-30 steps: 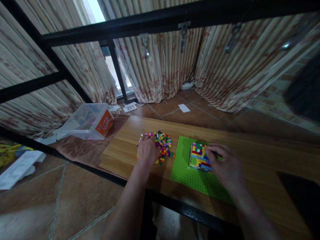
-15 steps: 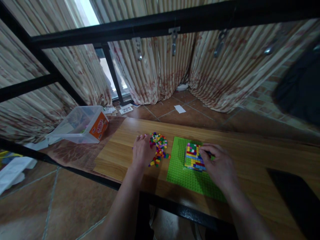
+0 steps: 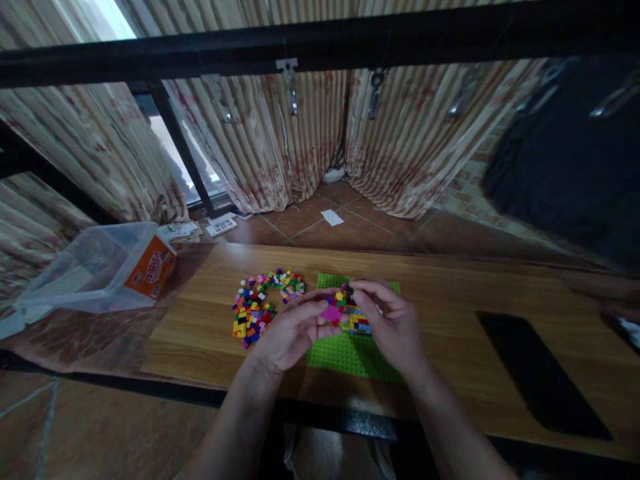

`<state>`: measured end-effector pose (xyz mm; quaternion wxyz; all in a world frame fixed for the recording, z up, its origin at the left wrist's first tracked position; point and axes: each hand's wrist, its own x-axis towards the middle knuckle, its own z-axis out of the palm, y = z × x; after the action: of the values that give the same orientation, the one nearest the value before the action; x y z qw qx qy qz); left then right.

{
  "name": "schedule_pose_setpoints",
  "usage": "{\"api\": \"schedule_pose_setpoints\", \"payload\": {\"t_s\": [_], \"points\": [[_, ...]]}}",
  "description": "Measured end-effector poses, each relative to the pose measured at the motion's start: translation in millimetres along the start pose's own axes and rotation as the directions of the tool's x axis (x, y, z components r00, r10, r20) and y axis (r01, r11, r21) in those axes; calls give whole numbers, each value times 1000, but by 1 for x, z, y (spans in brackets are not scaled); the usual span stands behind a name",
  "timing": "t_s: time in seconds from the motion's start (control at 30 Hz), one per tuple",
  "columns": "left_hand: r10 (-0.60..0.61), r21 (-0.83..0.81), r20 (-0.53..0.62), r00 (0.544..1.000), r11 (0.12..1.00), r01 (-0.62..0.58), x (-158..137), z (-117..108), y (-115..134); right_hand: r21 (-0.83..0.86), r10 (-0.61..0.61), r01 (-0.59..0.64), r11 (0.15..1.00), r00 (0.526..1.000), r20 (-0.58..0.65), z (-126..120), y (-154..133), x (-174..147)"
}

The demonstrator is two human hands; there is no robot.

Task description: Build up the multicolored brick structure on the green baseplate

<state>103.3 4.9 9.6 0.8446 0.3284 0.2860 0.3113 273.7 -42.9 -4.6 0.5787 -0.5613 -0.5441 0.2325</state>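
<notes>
My left hand [image 3: 295, 330] is half closed over the green baseplate [image 3: 340, 357], cradling a magenta brick [image 3: 331, 312] and several small coloured bricks at its fingertips. Close beside it on the right is my right hand [image 3: 393, 320], thumb and fingers pinched together; what they hold, if anything, is too small to make out. Below and between the hands, a built block of multicoloured bricks [image 3: 359, 325] sits on the baseplate, partly hidden by the fingers. Left of the baseplate, a pile of loose bricks [image 3: 247, 310] lies spread in a ring on the wooden tabletop [image 3: 185, 327].
A clear plastic bin [image 3: 95, 267] with an orange label stands beyond the table's left end. On the right of the tabletop lies a flat black object [image 3: 540, 373]. A black metal bar [image 3: 320, 50] crosses above, and another person's dark clothing [image 3: 565, 160] shows at right.
My left hand has moved from the loose bricks to the right, over the baseplate, and now carries small bricks. My hands are now close together. The view has swung right.
</notes>
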Motion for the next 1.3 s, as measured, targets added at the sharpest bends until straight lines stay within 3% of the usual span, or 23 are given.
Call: {"api": "schedule_pose_setpoints", "payload": {"t_s": [0.17, 0.33, 0.47, 0.77, 0.87, 1.07, 1.3], "points": [[-12, -57, 33, 999, 998, 14, 8, 6, -13, 80, 49, -59, 995, 991, 121, 0, 0, -1], [-20, -31, -35, 999, 999, 19, 13, 9, -14, 115, 115, -128, 985, 987, 116, -1, 4, -1], [-33, -60, -23, 999, 998, 32, 15, 13, -14, 146, 195, -206, 968, 977, 89, 1, 5, -2], [29, 12, -14, 999, 1000, -29, 15, 12, -15, -5, 165, -165, 986, 986, -11, -7, 5, 1], [52, 24, -54, 997, 998, -51, 16, 12, -14, 3, 163, -163, 987, 986, 15, -9, 6, 0], [88, 52, -66, 994, 995, -85, 16, 12, -14, -3, 41, -41, 999, 988, 150, -7, 5, -1], [88, 59, -68, 994, 995, -84, 18, 10, -16, -43, -3, 9, 999, 992, 125, -6, 6, -1]]}}
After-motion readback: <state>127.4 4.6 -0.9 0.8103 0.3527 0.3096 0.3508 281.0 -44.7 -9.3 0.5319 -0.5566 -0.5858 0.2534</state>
